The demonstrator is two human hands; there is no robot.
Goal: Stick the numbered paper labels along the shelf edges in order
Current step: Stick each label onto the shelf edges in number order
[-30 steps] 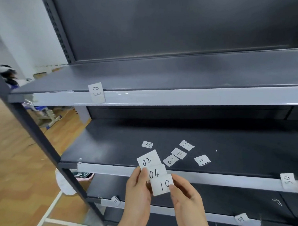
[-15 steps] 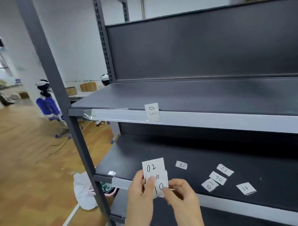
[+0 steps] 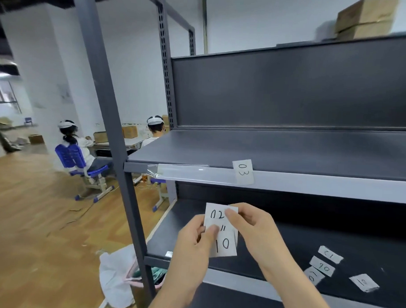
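Two hands hold a small stack of paper labels (image 3: 231, 237) in front of the shelves.
Only the top label (image 3: 215, 214), marked 02, and the front label (image 3: 224, 245), marked 10, read fully. The middle label (image 3: 223, 228) shows just two strokes, and any sheets behind it cannot be counted. The left hand (image 3: 194, 243) curls round the stack's left edge, thumb pressed on the paper. The right hand (image 3: 257, 227) pinches the top right corner of 02. Label 03 (image 3: 242, 171) is stuck on the upper shelf edge (image 3: 311, 186). Four loose labels (image 3: 323, 266) lie on the lower shelf (image 3: 309, 238), their writing turned away and hard to read. Both forearms are cut off at the frame's bottom.
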